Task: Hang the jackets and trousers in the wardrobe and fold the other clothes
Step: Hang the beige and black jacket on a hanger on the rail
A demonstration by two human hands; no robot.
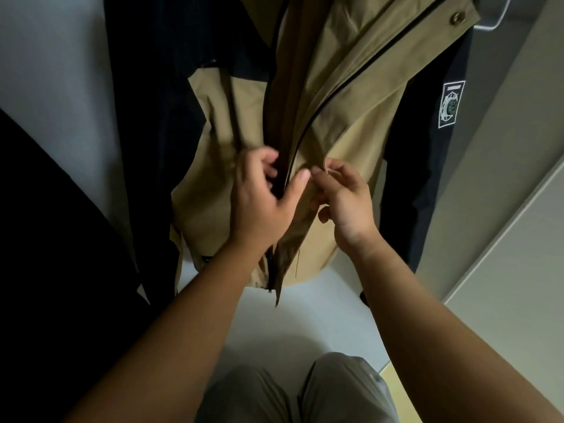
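The tan and black cloth jacket [351,123] hangs inside the wardrobe with its front open, right in front of the person. The left hand [262,196] has its fingers curled round the left front edge, and its thumb lies across the gap. The right hand [348,203] pinches the tan flap on the other side. If they pull down too hard, the jacket could slip off whatever holds it up and drop to the white wardrobe floor [305,315]. If the two edges do not line up, the cloth could bunch or catch in the black zip [320,108]. The top of the jacket is cut off, so the rail cannot be seen. Only a pale curved bit [494,22] shows at the top right. The small zip pull [269,290] hangs well below both hands. I cannot tell if the black sleeve with the white patch [451,105] belongs to this jacket or to another one. A black cloth [45,209] on the left is too dark to make out.
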